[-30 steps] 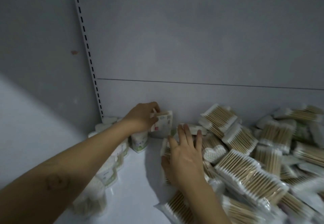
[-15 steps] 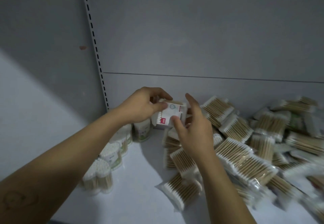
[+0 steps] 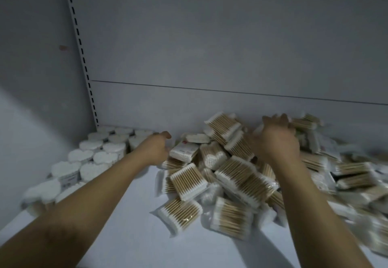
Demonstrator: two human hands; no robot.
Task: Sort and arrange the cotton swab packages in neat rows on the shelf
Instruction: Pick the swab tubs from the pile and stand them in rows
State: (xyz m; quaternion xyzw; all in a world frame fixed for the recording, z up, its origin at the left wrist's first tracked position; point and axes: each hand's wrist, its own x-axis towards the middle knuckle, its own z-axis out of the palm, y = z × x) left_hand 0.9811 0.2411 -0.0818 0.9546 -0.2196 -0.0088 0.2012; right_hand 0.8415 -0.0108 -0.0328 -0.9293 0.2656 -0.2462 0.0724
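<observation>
A loose pile of flat cotton swab packages (image 3: pixel 237 175) with wooden sticks covers the right half of the white shelf (image 3: pixel 130 236). Upright tubs of swabs (image 3: pixel 105 148) stand in rows in the back left corner. My left hand (image 3: pixel 156 150) hovers between the tubs and the pile, thumb apart from the fingers, right beside a white package with a red label (image 3: pixel 184 151) that lies on the pile's left edge. My right hand (image 3: pixel 277 139) reaches over the back of the pile near the wall, fingers spread down onto the packages; its fingertips are blurred.
The grey back panel (image 3: pixel 210 47) rises straight behind the pile. A slotted metal upright (image 3: pixel 80 53) runs down the left corner beside the side wall (image 3: pixel 31 78). Bare shelf shows at the front centre between my forearms.
Both hands held the red-label package half a second ago. Now it lies on the pile, my left hand has come off it and my right hand has moved right and back.
</observation>
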